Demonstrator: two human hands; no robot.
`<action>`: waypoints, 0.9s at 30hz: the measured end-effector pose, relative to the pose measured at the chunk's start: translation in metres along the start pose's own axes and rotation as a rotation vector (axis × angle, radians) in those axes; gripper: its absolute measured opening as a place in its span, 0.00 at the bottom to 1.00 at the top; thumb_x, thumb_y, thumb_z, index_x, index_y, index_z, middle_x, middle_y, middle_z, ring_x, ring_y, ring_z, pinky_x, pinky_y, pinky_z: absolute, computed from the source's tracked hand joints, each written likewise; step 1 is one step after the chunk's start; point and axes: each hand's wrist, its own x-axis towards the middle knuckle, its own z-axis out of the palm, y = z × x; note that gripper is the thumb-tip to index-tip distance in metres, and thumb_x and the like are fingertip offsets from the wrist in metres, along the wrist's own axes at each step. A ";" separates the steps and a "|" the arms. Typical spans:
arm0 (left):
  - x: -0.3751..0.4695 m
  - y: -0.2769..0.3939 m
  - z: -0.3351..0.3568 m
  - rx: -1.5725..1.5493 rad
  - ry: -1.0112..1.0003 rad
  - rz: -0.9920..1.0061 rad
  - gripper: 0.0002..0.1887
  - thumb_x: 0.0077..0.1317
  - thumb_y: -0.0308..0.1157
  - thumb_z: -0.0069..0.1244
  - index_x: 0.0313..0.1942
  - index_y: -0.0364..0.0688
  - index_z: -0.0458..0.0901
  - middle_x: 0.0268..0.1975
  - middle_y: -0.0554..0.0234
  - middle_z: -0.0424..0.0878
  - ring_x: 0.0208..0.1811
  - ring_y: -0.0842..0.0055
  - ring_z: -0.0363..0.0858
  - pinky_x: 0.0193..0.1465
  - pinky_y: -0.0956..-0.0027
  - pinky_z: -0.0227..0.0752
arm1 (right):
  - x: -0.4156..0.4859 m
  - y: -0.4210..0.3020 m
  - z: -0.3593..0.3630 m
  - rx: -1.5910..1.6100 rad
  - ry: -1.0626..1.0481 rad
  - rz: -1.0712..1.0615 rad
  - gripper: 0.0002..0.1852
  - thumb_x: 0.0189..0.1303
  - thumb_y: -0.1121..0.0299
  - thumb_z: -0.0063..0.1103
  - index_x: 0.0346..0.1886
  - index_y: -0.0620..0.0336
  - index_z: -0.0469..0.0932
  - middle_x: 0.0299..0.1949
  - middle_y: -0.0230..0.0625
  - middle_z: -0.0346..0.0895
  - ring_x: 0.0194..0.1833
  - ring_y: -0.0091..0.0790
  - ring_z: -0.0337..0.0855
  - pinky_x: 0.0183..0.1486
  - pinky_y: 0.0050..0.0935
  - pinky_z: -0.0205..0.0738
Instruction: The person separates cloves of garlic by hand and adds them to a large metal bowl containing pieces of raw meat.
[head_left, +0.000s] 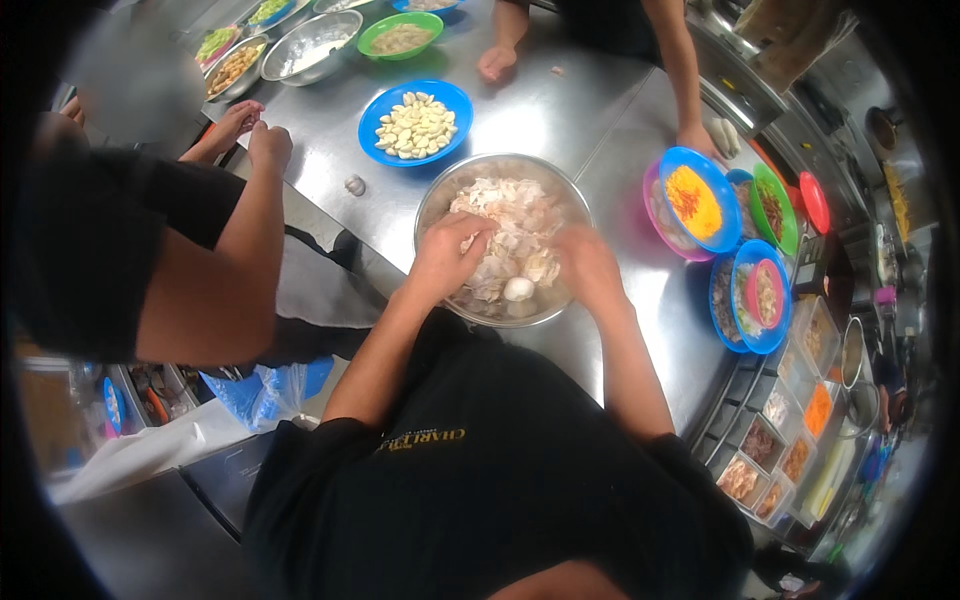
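Note:
A large stainless steel bowl (584, 225) stands before me, heaped with papery garlic skins (510, 202). Near its front wall a whitish garlic bulb (519, 289) lies on the skins. My left hand (454, 251) reaches over the bowl's left side, fingers curled at the skins; whether something is between them cannot be told. My right hand (586, 262) is over the right side, blurred, its fingertips down among the skins. Behind the bowl is a blue plate (367, 124) of peeled garlic cloves (417, 127). A small garlic bulb (355, 185) rests on the steel table (547, 112), left of the bowl.
A co-worker at my left holds both hands (259, 135) together above the table edge. Across the table, another person's hand (497, 64) rests near the far side. Bowls of food stand at the back left. Stacked plates (701, 199) and ingredient containers (757, 442) are on the right.

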 end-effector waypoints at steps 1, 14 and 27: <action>-0.003 -0.003 0.006 0.017 -0.019 -0.010 0.08 0.64 0.25 0.52 0.42 0.38 0.86 0.39 0.51 0.85 0.43 0.56 0.83 0.48 0.61 0.76 | 0.000 -0.001 0.000 -0.075 -0.147 0.063 0.10 0.59 0.70 0.55 0.40 0.59 0.84 0.43 0.44 0.82 0.50 0.48 0.80 0.52 0.44 0.74; -0.004 0.007 0.004 0.080 -0.098 0.022 0.08 0.65 0.26 0.51 0.42 0.37 0.85 0.37 0.48 0.84 0.41 0.55 0.82 0.45 0.60 0.75 | 0.018 -0.023 0.017 -0.285 -0.494 0.117 0.12 0.60 0.69 0.53 0.46 0.58 0.79 0.43 0.44 0.83 0.48 0.46 0.84 0.51 0.44 0.74; -0.004 0.012 0.007 0.054 -0.070 -0.005 0.08 0.65 0.28 0.52 0.41 0.39 0.86 0.38 0.53 0.85 0.41 0.58 0.84 0.45 0.62 0.77 | 0.013 -0.032 -0.001 -0.210 -0.515 0.091 0.25 0.52 0.67 0.65 0.57 0.52 0.75 0.49 0.43 0.83 0.55 0.43 0.81 0.56 0.42 0.74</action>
